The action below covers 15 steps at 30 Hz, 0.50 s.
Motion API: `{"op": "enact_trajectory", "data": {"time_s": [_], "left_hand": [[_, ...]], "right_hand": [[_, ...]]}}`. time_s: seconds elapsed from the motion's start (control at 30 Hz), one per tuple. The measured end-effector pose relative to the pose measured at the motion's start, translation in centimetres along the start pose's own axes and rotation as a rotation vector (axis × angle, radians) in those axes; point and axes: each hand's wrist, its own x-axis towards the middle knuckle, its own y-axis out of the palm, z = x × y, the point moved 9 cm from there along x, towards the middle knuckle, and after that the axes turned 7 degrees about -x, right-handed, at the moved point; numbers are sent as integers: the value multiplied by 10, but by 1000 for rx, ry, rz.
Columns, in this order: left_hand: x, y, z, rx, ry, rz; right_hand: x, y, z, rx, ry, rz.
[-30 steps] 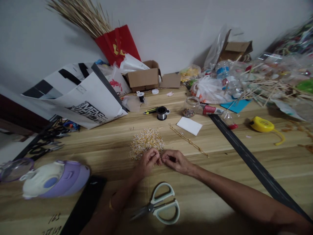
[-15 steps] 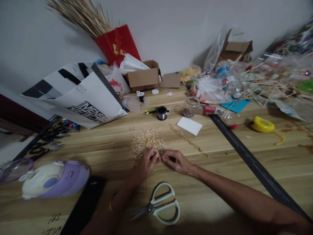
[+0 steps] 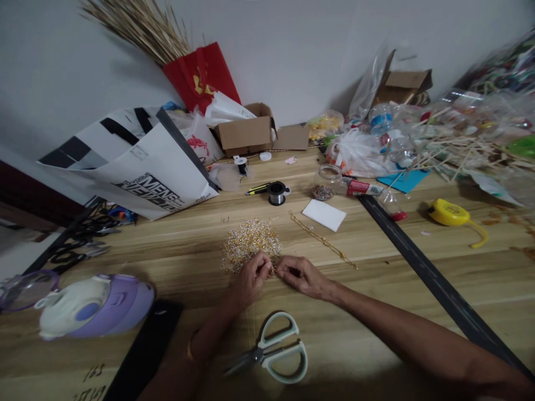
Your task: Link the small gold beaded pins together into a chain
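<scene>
My left hand (image 3: 254, 275) is pinched closed at the near edge of a pile of gold and clear beads (image 3: 251, 242). Close beside it, my right hand (image 3: 301, 275) is also closed in a pinch. Between the fingertips shows a small reddish-brown beaded piece (image 3: 272, 270), too small to make out fully; the left fingers grip it and the right ones meet its edge. A thin thread hangs below my left hand. Scissors with pale green handles (image 3: 284, 348) lie nearer me, and a gold chain (image 3: 324, 239) lies beyond my right hand.
A wire spool (image 3: 276, 194), a cutter knife (image 3: 261, 188), white paper (image 3: 325, 215) and a bead jar (image 3: 327, 182) lie farther back. Left are a purple bottle (image 3: 117, 306) and a black phone-like slab (image 3: 146, 345). A yellow tape measure (image 3: 449, 213) sits right.
Both hands stay at nearly the same spot, with only slight finger movement around the small beaded piece. Nothing else has visibly moved.
</scene>
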Motion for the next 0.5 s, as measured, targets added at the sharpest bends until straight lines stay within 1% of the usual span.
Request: {"op": "enact_trajectory", "data": {"time_s": [0.27,0.5], "left_hand": [[-1,1,5,-63,3,11],[-1,1,7,-86,-13,-7]], "right_hand": [[0,0,2,-9,-9,7],[0,-1,3,-18,-10,12]]}}
